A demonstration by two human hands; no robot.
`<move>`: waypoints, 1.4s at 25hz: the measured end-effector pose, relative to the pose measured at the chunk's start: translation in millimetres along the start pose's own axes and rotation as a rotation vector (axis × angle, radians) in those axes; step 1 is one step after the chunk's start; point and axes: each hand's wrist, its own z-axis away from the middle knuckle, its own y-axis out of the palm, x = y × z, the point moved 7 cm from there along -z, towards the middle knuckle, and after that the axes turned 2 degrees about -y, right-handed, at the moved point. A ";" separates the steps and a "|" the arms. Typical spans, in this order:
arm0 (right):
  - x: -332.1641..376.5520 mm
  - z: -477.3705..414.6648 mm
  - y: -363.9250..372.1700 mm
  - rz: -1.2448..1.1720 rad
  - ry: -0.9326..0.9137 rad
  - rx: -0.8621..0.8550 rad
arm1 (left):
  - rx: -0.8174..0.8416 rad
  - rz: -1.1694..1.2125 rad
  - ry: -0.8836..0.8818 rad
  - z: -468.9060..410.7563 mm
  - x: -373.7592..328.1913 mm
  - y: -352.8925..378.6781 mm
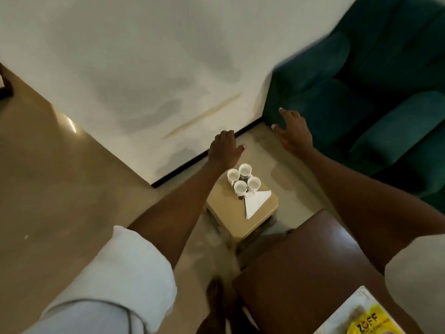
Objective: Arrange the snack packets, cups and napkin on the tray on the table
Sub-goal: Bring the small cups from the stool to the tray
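Note:
Several white cups [243, 180] stand in a tight cluster at the far end of a small beige side table [231, 210]. A white folded napkin [256, 203] lies beside them on the same top. A yellow snack packet [368, 321] shows at the bottom right, on a pale tray [346, 309] resting on a brown table [301, 266]. My left hand [225, 150] hovers above and beyond the cups, fingers relaxed, holding nothing. My right hand [292, 131] is stretched out to the right of it with fingers spread, empty.
A dark green sofa [375, 92] fills the upper right, close to my right hand. A white wall with a black skirting [199, 156] runs behind the side table. Beige floor [60, 189] spreads to the left. My foot [216, 307] is at the bottom.

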 end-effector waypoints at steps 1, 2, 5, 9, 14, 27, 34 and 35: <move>-18.8 -0.1 37.4 0.004 0.014 0.059 | 0.060 -0.011 -0.017 -4.5 9.2 38.9; -35.8 2.0 71.4 0.019 0.022 0.104 | 0.108 -0.025 -0.033 -6.0 18.3 73.3; -80.1 11.0 161.9 0.063 0.067 0.222 | 0.211 0.005 -0.071 -12.2 44.1 163.3; -138.5 44.8 284.6 0.139 0.027 0.452 | 0.298 -0.026 -0.153 -7.0 88.3 275.9; -150.7 51.1 330.8 0.232 -0.005 0.351 | 0.184 -0.084 -0.147 -16.2 93.4 314.4; -129.3 32.5 328.2 0.224 0.028 0.241 | 0.031 0.000 -0.152 -20.6 70.3 302.3; -117.1 51.9 280.6 0.241 0.040 0.165 | 0.027 0.013 -0.052 -8.9 56.7 264.1; -111.8 56.7 257.8 0.236 0.044 0.149 | 0.025 0.012 -0.019 -6.7 42.2 246.2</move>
